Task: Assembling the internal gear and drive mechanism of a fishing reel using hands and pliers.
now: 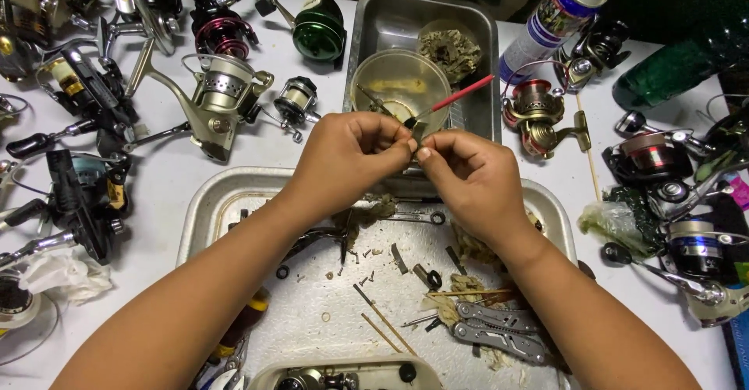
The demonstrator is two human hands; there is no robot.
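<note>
My left hand (351,156) and my right hand (472,175) meet fingertip to fingertip above a metal tray (226,195), pinching a tiny part that the fingers hide. A thin brush with a red handle (460,95) sticks up to the right from between my fingers; which hand grips it I cannot tell. Just behind the hands stands a clear round bowl (402,86) inside a deeper steel pan (374,19).
Many fishing reels (222,97) lie on the white table on both sides. A spray can (558,12) stands at the back right. On the tray lie a folding multi-tool (499,329), a small wrench (417,217), wooden sticks, screws and greasy tissue.
</note>
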